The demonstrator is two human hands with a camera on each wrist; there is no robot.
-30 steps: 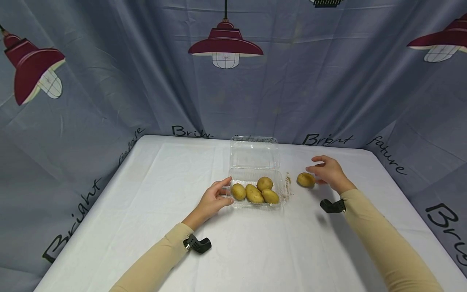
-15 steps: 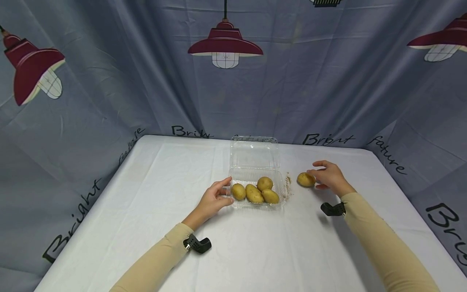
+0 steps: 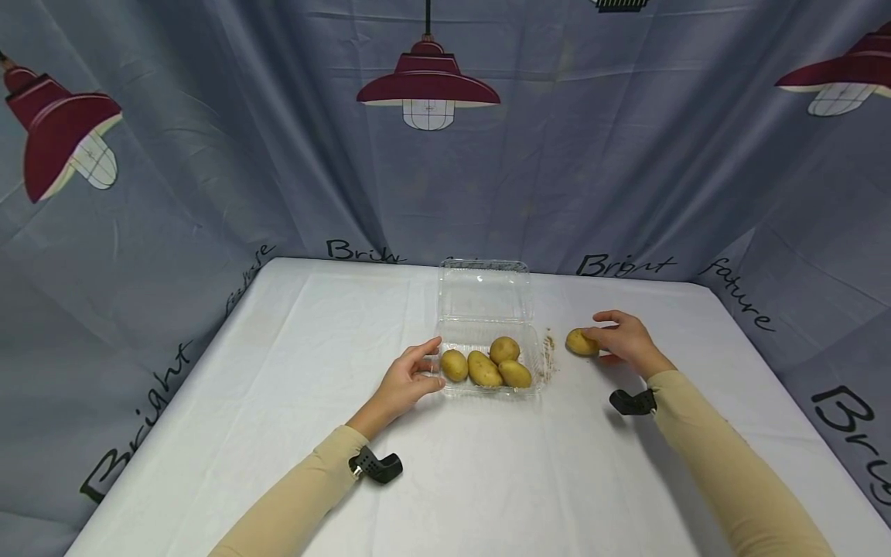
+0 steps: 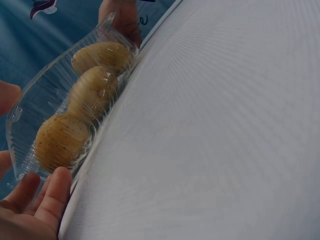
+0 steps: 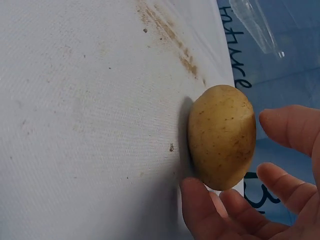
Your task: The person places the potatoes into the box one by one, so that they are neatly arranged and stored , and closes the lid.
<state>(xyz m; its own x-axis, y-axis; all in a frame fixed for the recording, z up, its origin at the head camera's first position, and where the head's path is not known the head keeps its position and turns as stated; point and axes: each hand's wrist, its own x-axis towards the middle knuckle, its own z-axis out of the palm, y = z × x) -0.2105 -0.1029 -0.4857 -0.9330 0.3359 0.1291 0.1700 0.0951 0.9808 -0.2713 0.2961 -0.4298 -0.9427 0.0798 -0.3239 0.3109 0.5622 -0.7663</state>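
A clear plastic clamshell container (image 3: 465,333) stands on the table with its lid (image 3: 485,298) tipped back. Several potatoes (image 3: 485,369) lie inside its base. My left hand (image 3: 405,379) rests at the container's left end, its spread fingers (image 4: 54,200) against or close to the clear wall. Right of the container, a single potato (image 3: 578,343) lies on the cloth. Over its right side reaches my right hand (image 3: 629,342). In the right wrist view the fingers spread around this potato (image 5: 222,137), and a small gap shows between it and the upper fingertips.
Brown dirt crumbs (image 3: 549,352) lie on the white tablecloth (image 3: 487,472) between the container and the loose potato. A grey-blue curtain (image 3: 278,139) printed with lamps and lettering hangs behind the table. Each wrist carries a black camera mount (image 3: 376,466).
My right hand has lowered slightly and shifted left, so its fingers now cover more of the loose potato. The left hand, container and potatoes stay where they were.
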